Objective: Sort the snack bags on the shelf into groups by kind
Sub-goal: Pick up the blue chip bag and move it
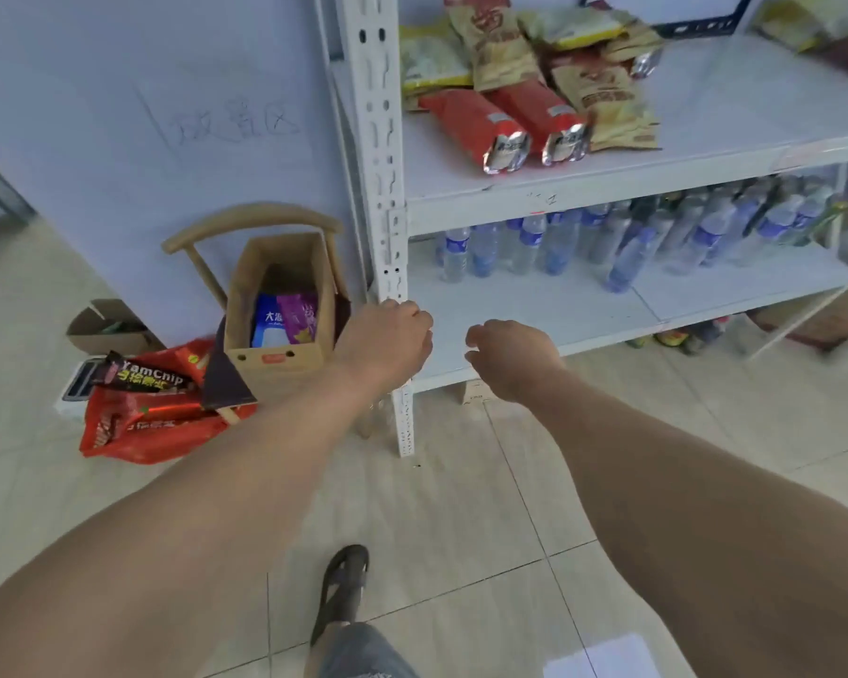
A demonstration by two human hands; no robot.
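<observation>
Both hands empty, the snack pile waiting above them.

The left hand [388, 340] and right hand [510, 357] hang loosely curled, holding nothing, low beside the shelf [755, 124] post. The snack bags [534, 85] lie heaped and overlapping on the upper board (red ones poking over its front edge), so I reckon a careless tug could send neighbours sliding to the floor.

Snack bags in one loose heap, upper white shelf [706, 119], left end by upright. 2 red bags [466, 120] side by side at front, silver crimped ends twd shelf edge. Tan/kraft bags [608, 105] w/ red print behind & to right, overlapping. Yellow-trimmed pale bags [429, 58] at back, partly buried. Kinds intermixed.
</observation>
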